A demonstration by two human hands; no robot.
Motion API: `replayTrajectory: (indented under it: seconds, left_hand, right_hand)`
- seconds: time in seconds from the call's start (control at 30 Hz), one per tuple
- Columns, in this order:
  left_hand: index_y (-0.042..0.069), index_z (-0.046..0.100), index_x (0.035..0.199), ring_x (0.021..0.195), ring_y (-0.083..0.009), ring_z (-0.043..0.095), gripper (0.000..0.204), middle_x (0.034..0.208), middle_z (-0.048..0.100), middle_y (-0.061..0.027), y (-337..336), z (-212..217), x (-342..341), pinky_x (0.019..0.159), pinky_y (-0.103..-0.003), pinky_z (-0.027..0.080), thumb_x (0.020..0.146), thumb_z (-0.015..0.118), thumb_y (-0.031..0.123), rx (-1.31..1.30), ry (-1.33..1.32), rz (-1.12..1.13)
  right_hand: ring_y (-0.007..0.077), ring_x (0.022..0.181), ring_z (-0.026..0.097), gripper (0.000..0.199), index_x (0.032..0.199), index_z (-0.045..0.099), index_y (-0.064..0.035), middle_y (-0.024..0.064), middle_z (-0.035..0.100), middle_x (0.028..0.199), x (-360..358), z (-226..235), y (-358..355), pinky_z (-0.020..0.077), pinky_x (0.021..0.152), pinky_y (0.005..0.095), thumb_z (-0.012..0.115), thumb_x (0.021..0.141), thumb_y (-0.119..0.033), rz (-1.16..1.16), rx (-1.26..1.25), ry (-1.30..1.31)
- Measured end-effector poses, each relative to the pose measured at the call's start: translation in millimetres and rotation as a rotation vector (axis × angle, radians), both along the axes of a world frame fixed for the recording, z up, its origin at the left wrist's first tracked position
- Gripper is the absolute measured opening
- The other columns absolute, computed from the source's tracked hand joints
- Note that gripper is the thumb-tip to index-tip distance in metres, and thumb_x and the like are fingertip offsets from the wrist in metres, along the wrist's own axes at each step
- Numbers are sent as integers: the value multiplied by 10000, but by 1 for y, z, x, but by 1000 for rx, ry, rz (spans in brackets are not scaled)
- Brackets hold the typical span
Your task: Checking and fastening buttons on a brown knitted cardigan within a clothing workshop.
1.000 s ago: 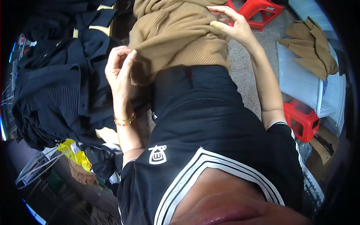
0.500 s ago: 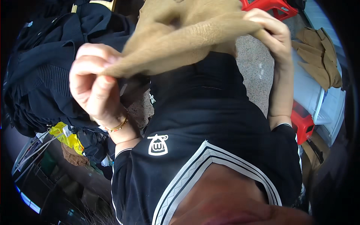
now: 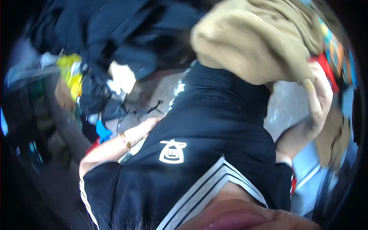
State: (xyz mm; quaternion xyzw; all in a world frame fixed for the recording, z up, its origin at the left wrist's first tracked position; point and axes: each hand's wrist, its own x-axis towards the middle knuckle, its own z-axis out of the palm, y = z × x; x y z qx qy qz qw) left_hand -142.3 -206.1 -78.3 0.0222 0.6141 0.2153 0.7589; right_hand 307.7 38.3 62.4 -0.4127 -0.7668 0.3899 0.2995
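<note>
A tan cloth garment point(image 3: 249, 42), soft and loosely bunched, hangs at the upper right of the head view. My right hand point(image 3: 320, 88) pinches its lower right edge between thumb and fingers. Which part of a garment this is, the folds do not show. Down beside my waist, at the left, is my left hand point(image 3: 143, 128), apart from the tan garment. Its fingers are blurred and partly hidden by my black top, so their closing cannot be made out.
A large heap of dark knitted garments point(image 3: 111, 34) fills the upper left. Below it lie a yellow plastic bag point(image 3: 74, 76) and a pale piece point(image 3: 122, 76). More brown cloth pieces point(image 3: 333, 142) are at the right, near a red stool point(image 3: 326, 71).
My left hand has let go of the tan garment and dropped to my left side. The right hand keeps hold, lower and farther right. The view has turned left and blurred.
</note>
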Motion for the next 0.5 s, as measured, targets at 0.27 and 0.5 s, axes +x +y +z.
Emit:
replayTrajectory:
  seconds: [0.27, 0.5]
  left_hand:
    - [51, 624, 924, 659, -155, 629, 297, 817, 648, -67, -35, -2, -14, 604, -288, 543, 981, 395, 230, -312, -140, -396]
    - [51, 504, 1253, 904, -179, 587, 457, 1078, 609, -79, -68, -39, -21, 794, -305, 473, 983, 370, 395, -415, -373, -177]
  right_hand:
    - [130, 772, 548, 156, 985, 604, 34, 70, 556, 859, -48, -53, 50, 438, 682, 254, 609, 851, -46, 153, -229, -325]
    - [118, 788, 529, 148, 986, 594, 55, 61, 539, 861, -52, -70, 50, 420, 719, 230, 585, 875, -42, 142, -245, -285]
